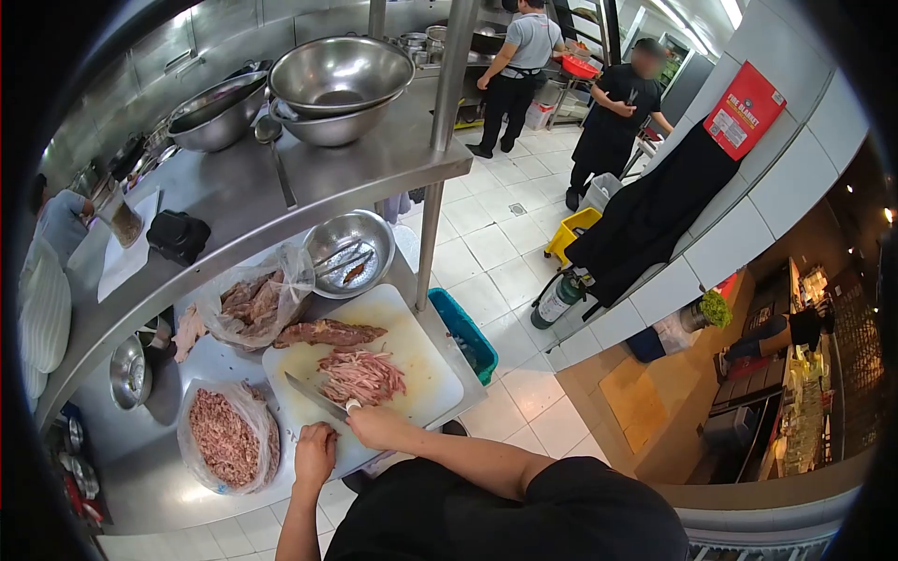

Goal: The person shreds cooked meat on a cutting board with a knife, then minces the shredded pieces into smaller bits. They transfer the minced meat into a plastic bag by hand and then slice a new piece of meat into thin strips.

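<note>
My right hand [382, 428] is closed round the handle of a knife [314, 396], whose blade points to the far left over the white cutting board [435, 374]. Just beyond the blade lies a pile of thin meat strips [363, 376], with a larger piece of cooked-looking meat [329, 333] behind it. At the board's near left edge, my left hand [315, 453] has its fingers curled; whatever they may hold is hidden. A clear bag of chopped meat [224, 435] stands left of the board. Another bag, with bigger meat pieces [253, 304], sits behind.
A steel bowl with tongs [351, 252] stands behind the board. Overhead, a steel shelf [234, 201] carries large bowls [341, 79] and a spoon [271, 140]. A teal bin [463, 332] is on the right. Two people [524, 56] stand farther back; another is at left.
</note>
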Available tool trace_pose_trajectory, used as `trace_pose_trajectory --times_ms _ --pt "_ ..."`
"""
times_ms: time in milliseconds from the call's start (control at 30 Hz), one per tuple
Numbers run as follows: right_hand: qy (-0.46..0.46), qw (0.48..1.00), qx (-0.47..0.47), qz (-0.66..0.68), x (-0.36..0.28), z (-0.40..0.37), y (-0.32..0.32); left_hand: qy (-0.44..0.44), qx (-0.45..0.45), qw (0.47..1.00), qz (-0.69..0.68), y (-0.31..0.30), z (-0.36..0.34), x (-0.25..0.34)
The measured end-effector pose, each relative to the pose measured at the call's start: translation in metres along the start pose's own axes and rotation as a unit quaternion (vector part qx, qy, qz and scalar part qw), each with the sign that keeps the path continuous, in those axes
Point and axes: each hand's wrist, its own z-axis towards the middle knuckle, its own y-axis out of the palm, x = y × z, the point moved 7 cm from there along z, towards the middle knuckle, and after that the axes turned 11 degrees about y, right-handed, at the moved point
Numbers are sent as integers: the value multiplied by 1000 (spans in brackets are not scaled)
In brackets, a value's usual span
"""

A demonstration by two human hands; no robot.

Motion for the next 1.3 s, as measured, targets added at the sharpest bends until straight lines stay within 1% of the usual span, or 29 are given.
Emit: trace_pose_trajectory --times_ms 67,200,267,300,367,400,467,500,567,600,633,667,700,733,767,833,867,900,933,967,1000,1033,1067,1100,1133,1167,1200,1233,1300 --pt "0 1000 0 7 -4 -5 -8 22 -4 1000 1 0 -1 3" --pt "-25 999 10 30 -1 -3 -10 16 -25 999 29 12 -1 -1" --pt "-27 999 15 37 4 -3 -9 -68 -16 997 29 19 -3 -17" --pt "-27 999 18 40 7 -3 -12 -66 -18 997 33 20 -1 -16" --pt "-29 998 13 57 13 -4 -16 -129 5 991 43 21 -1 -20" --pt "-30 997 4 70 18 -6 -18 -128 2 991 45 20 5 -15" --pt "-32 996 2 79 31 -9 -19 -234 11 972 14 14 6 -14" --pt "-37 996 -1 86 38 -10 -15 -207 16 977 55 11 11 -12" --pt "-28 996 -43 79 57 -4 1 -219 48 971 78 1 15 -12" --pt "3 992 -72 101 63 -8 0 -220 69 972 52 -14 30 7" --pt "-19 993 -52 101 67 -10 0 -226 78 970 32 -27 49 28" --pt "-26 991 -69 114 69 -14 0 -198 106 974 -27 -33 69 49" --pt "-30 991 -57 117 71 -20 -10 -189 136 967 -100 -30 90 64" --pt "-33 992 -42 116 73 -26 -25 -175 126 967 -134 -20 112 77" --pt "-26 991 -74 104 70 -34 -40 -157 119 966 -169 -8 137 90" --pt "-65 992 -67 87 82 -35 -39 -93 89 979 -155 26 194 129" --pt "-100 991 -59 69 82 -37 -37 -195 15 954 -229 44 218 152" --pt "-116 989 -69 67 81 -41 -41 -67 33 987 -143 63 243 165" --pt "-136 987 -59 60 83 -46 -50 -42 35 981 -187 97 259 163" --pt "-155 985 -50 52 84 -50 -58 -26 -3 992 -125 117 275 173" --pt "-172 982 -61 48 88 -50 -55 39 -8 998 -53 138 285 180" --pt "-174 982 -17 74 97 -45 -55 103 -16 994 20 153 289 185" --pt "-173 979 28 101 105 -44 -58 92 -9 995 29 152 287 187" --pt "-157 982 25 100 110 -45 -63 106 -65 992 38 157 283 194" --pt "-165 981 20 102 115 -44 -64 121 -123 984 44 157 282 204" --pt "-229 968 82 58 114 -47 -71 55 -189 980 37 151 276 198" --pt "-289 946 148 15 113 -51 -80 64 -175 981 49 137 266 188" --pt "-281 951 75 -105 119 -47 -69 75 -162 982 61 121 254 176" --pt "-271 951 85 -120 116 -50 -81 -15 -155 983 96 76 234 147"
